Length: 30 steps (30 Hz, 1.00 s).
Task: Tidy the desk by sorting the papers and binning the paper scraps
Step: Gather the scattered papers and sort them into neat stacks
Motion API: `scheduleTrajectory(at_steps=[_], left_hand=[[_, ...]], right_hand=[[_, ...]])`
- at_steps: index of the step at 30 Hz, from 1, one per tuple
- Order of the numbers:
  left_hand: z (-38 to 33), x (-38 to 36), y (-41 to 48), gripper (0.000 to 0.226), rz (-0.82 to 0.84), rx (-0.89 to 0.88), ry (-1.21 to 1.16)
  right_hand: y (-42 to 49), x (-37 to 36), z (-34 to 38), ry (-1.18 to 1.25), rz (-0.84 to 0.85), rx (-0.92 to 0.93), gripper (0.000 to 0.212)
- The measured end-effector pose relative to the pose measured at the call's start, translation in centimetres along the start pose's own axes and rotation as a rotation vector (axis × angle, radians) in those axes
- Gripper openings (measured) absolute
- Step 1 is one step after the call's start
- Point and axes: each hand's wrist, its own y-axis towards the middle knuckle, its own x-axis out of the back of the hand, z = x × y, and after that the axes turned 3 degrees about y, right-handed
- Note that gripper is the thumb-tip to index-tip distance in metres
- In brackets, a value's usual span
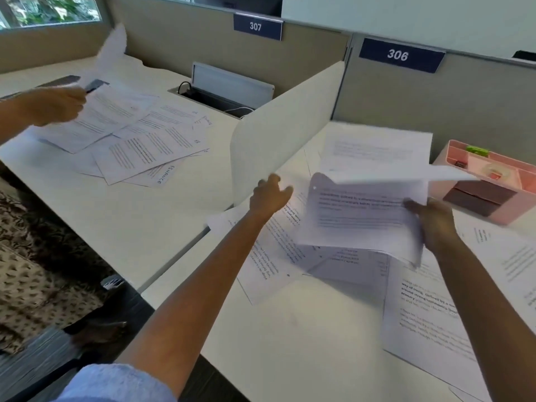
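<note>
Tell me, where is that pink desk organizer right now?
In the head view, the pink desk organizer sits at the far right of the desk, against the grey partition under the 306 sign, just beyond the right hand holding papers.

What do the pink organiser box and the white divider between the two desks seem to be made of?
The pink organiser looks like moulded plastic: smooth, slightly glossy, with thin even walls forming compartments. The white divider is a thin rigid panel with a matte finish and a rounded corner. It is probably plastic or coated board, but the picture cannot settle which.
</note>
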Motion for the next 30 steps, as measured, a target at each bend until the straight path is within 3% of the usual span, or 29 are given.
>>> scheduleTrajectory(at_steps=[2, 6, 20, 25, 30], left_hand=[[1.4, -0.7, -0.1, 0.068, 0.117, 0.074, 0.317], [3.4, -1.6, -0.4, 0.089, 0.178, 0.109, 0.550], [4.4, -0.6, 1.1, 0.106, 0.092, 0.106, 0.621], [4.4, -1.1, 1.5, 0.098, 0.065, 0.130, 0.549], [4.4, -0.9, 1.5, 0.066, 0.052, 0.132, 0.413]], right_hand=[[0.5, 0.7, -0.8, -0.061, 0.023, -0.105, 0.029], [0.0, 1.9, -1.8, -0.180, 0.013, -0.143, 0.031], [-1.7, 2.3, -2.4, -0.206, 0.067, -0.247, 0.035], [-2.0, 2.1, -2.4, -0.220, 0.068, -0.271, 0.036], [-2.1, 2.1, -1.9, -0.213, 0.047, -0.233, 0.035]])
